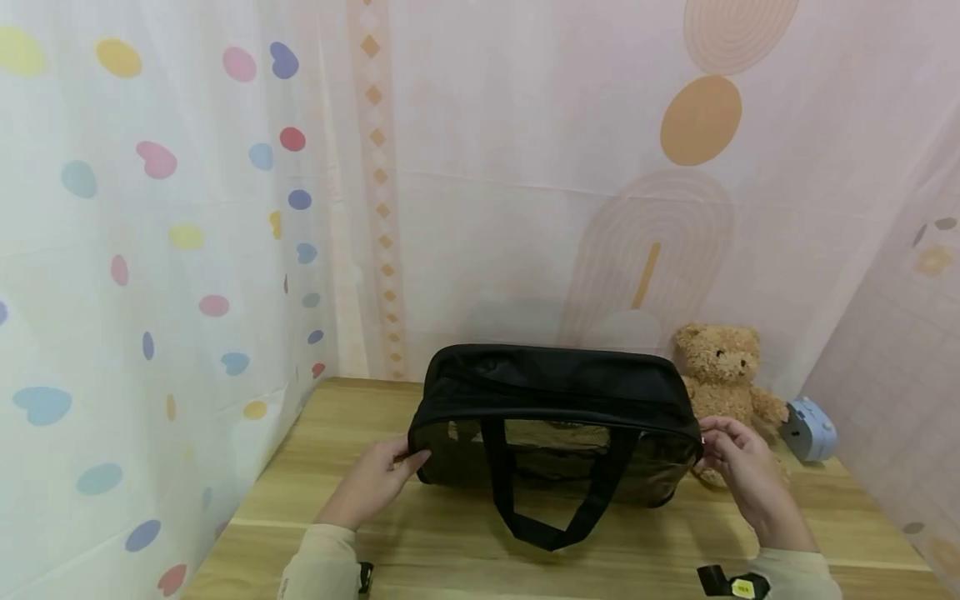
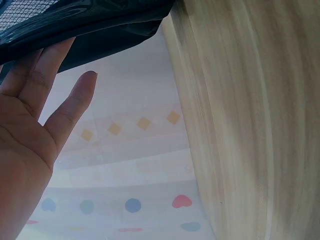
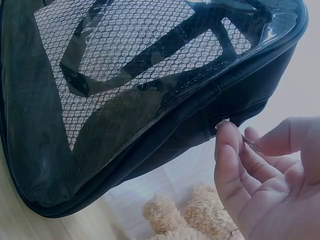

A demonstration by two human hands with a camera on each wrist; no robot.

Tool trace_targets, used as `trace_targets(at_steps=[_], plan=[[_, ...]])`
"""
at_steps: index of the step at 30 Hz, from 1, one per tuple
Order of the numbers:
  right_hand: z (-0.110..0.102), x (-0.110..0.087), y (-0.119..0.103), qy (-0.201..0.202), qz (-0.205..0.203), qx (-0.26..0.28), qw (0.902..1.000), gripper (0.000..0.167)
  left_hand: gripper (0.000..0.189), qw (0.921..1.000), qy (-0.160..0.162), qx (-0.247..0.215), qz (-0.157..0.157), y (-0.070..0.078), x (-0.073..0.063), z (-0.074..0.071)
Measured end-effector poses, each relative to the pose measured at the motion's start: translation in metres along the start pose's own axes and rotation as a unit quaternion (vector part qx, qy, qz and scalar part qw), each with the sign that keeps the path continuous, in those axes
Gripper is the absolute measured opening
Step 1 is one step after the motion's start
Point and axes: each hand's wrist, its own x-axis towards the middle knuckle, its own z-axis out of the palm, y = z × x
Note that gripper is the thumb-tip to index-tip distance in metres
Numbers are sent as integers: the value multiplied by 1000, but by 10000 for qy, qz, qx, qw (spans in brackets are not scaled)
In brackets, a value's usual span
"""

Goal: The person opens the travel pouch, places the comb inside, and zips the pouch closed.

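A black handbag (image 1: 551, 379) with see-through panels stands on the wooden table. Its strap handle (image 1: 551, 533) droops over the front. At the bag's left end, my left hand (image 1: 378, 479) holds the edge, thumb in front and fingers behind. The left wrist view has that hand (image 2: 32, 110) against the dark bag (image 2: 110, 40), with one finger sticking out free. My right hand (image 1: 738, 462) is at the right end. Up close, this hand (image 3: 272, 172) pinches a metal zipper pull (image 3: 251, 144) on the bag's side. Mesh (image 3: 135, 50) shows through the clear panel. The bag's inside is mostly hidden.
Behind the bag's right end sits a tan teddy bear (image 1: 720, 362), close to my right hand. A small light-blue case (image 1: 810, 429) is beside it near the table's right edge. Patterned curtains (image 1: 487, 208) hang along the back and sides of the table (image 1: 300, 500).
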Motion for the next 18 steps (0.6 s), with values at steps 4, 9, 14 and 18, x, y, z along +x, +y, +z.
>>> trace_targets(at_steps=[4,9,14,18], plan=[[1,0,0,64,-211,198,9996,22,14,9999,-14,113,-76,2,0,-1],[1,0,-1,214,-336,311,9987,23,15,9997,29,216,-62,4,1,-1],[2,1,-3,290,-230,285,9989,23,12,9995,97,251,-160,3,1,1],[2,-1,-4,272,-359,541,9975,23,13,9993,164,301,-158,3,1,2]])
